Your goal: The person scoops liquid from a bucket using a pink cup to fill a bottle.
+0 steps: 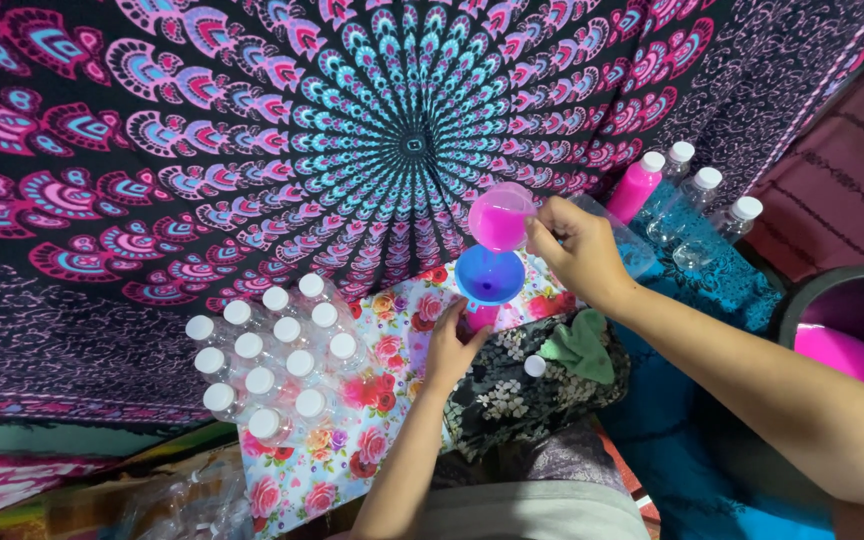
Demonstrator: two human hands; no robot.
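Observation:
My right hand (577,250) grips a clear plastic cup (501,217) of pink liquid, tilted over a blue funnel (489,274). The funnel sits in the neck of a small bottle (481,316) partly filled with pink liquid. My left hand (451,348) wraps around that bottle from below and steadies it on a floral sheet (382,400). A loose white cap (535,366) lies just right of the left hand.
Several capped empty clear bottles (272,365) stand grouped at left on the floral sheet. A pink filled bottle (637,186) and clear capped bottles (697,200) lie at upper right. A dark tub of pink liquid (847,345) sits at right; a green cloth (580,345) lies nearby.

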